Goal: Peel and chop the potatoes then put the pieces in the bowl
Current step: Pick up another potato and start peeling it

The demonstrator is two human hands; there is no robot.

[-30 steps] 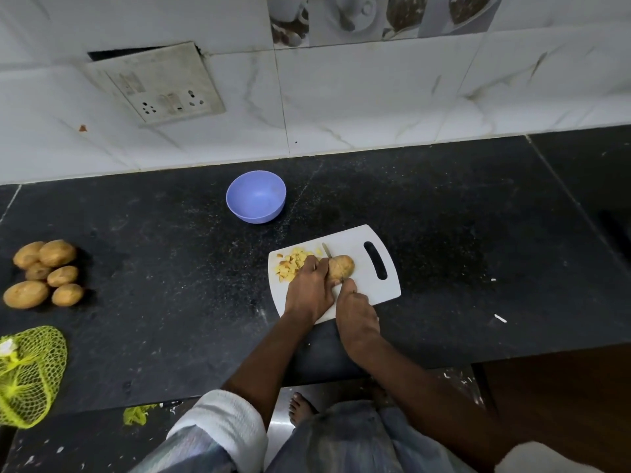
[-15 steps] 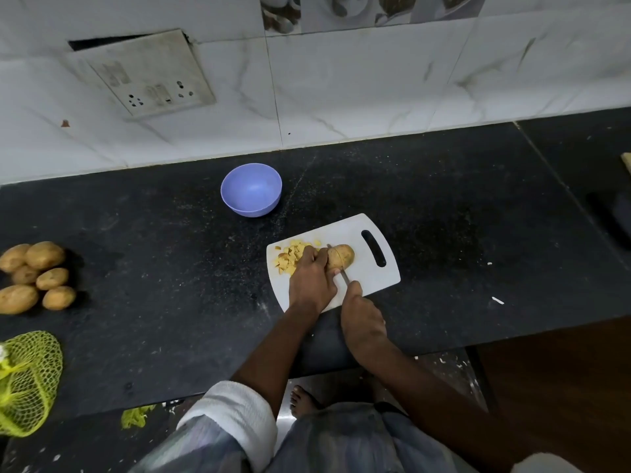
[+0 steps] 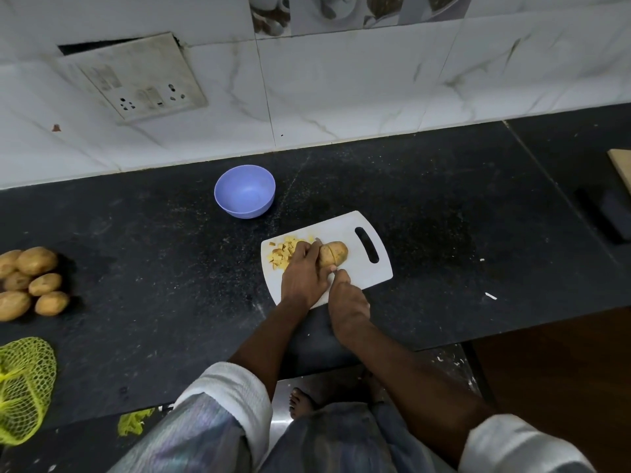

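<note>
A white cutting board (image 3: 370, 276) lies on the black counter. On it sits a brown potato (image 3: 336, 252) with a cut line across it. My left hand (image 3: 304, 273) holds the potato's left end down. My right hand (image 3: 346, 302) grips a knife (image 3: 320, 245) whose blade runs through the potato; its handle is hidden in my fist. A heap of small yellow potato pieces (image 3: 283, 252) lies on the board's left part. The empty purple bowl (image 3: 244, 191) stands behind the board to the left.
Several whole potatoes (image 3: 32, 279) lie at the counter's left edge, with a yellow-green net bag (image 3: 24, 387) nearer me. A dark object (image 3: 604, 213) and a wooden edge (image 3: 621, 165) sit at the far right. A tiled wall with a switch panel (image 3: 136, 83) backs the counter.
The knife has drawn back towards me and then gone forward again through the potato. My left hand has stayed on the potato. The camera has shifted slightly.
</note>
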